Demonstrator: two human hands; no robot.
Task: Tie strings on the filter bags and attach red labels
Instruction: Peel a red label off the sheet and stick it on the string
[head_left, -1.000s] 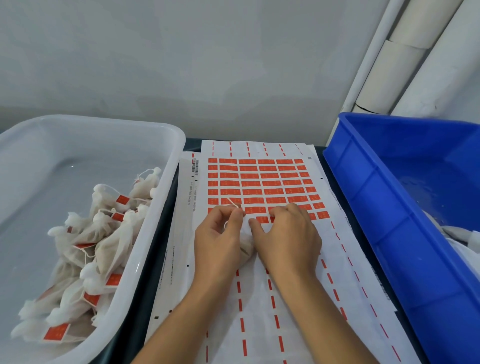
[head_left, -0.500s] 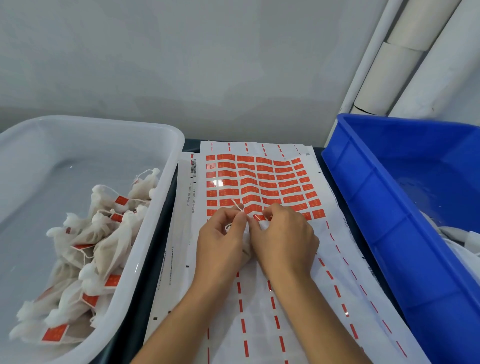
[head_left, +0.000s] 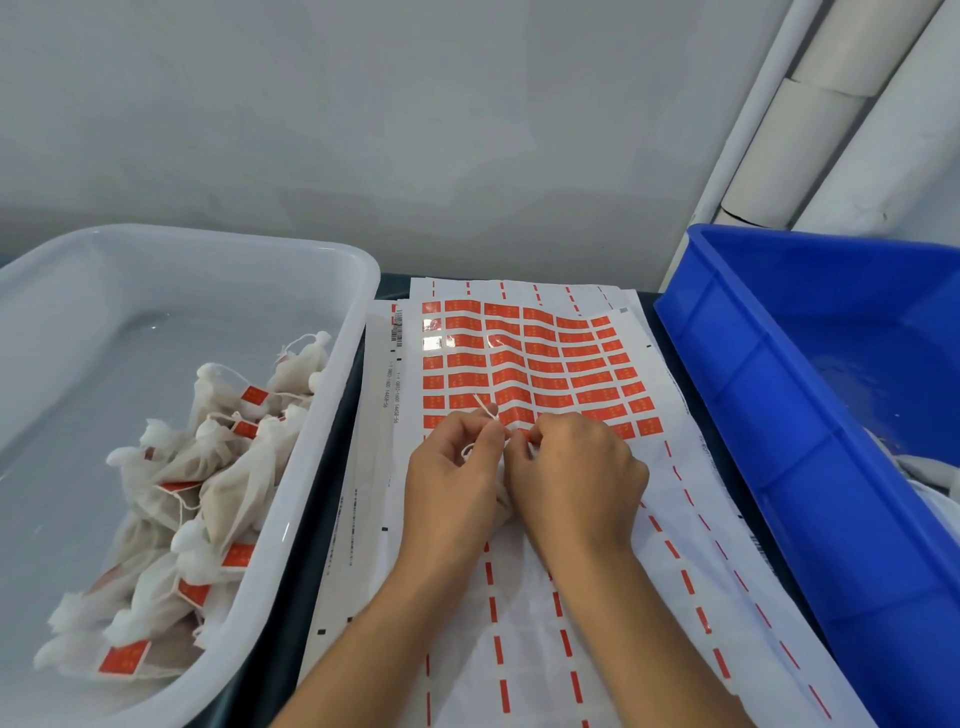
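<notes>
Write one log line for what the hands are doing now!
left hand: pinches string | right hand: peels at label sheet | filter bag: between hands

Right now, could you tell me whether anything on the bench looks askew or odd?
The label sheet is not lying flat: its far part ripples in waves and catches glare near its left edge, just beyond the left hand and right hand working the string. Nothing looks spilled or damaged.
</notes>
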